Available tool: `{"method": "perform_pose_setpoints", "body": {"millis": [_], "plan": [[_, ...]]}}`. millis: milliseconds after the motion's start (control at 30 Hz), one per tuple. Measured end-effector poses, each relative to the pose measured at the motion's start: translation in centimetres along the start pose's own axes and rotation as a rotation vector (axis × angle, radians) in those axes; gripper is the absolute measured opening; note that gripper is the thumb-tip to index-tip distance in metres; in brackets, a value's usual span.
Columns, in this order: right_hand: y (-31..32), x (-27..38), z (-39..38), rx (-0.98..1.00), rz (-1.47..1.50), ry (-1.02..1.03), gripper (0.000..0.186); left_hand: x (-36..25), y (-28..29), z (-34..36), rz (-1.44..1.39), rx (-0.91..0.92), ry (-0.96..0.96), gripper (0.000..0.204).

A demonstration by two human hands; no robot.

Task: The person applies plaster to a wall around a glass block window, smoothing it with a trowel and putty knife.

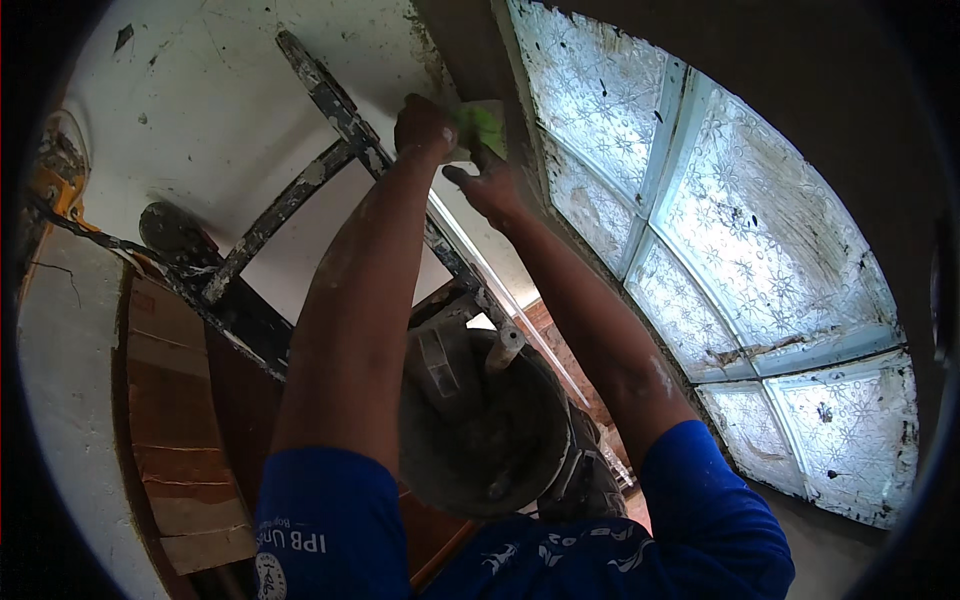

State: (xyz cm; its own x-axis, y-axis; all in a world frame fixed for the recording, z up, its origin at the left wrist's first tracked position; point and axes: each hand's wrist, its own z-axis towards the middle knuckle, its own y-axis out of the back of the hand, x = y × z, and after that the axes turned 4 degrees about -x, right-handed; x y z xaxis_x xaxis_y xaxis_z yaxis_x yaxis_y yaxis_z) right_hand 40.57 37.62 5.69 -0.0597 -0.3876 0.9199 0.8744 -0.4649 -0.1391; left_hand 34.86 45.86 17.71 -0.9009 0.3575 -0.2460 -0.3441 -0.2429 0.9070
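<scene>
My left hand point(425, 128) is raised to the upper wall beside the window frame. Its fingers are curled closed, and what they hold, if anything, is hidden. A blurred bright green piece point(482, 126), its kind not clear, shows between my hands against a pale patch of wall. Just below it is my right hand point(490, 190), its thumb spread away from its fingers and the fingertips reaching up to the green piece. Below my hands a thin white strip point(510, 290) slants down to the right.
A dark, paint-spattered ladder point(305, 185) leans behind my left arm. A black bucket point(540, 420) with a dark tool in it stands beneath my arms. On the right is a patterned glass window point(780, 230). Brown cardboard point(185, 420) and a cable point(90, 232) are at left.
</scene>
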Motion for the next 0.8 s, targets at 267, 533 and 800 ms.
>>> {"method": "perform_pose_setpoints", "body": {"millis": [267,533,800], "plan": [[-1.1,2.4,-5.9,-0.026,-0.109,-0.068,0.083,2.4,1.1,-2.2,0.067,0.040,-0.258,0.044],[1.2,3.0,-5.9,-0.100,-0.139,-0.028,0.085,-0.4,0.6,-1.5,0.022,0.128,-0.273,0.047],[-0.2,3.6,-1.8,-0.027,-0.202,-0.091,0.080,1.4,1.5,2.5,0.161,0.116,-0.238,0.042]]}}
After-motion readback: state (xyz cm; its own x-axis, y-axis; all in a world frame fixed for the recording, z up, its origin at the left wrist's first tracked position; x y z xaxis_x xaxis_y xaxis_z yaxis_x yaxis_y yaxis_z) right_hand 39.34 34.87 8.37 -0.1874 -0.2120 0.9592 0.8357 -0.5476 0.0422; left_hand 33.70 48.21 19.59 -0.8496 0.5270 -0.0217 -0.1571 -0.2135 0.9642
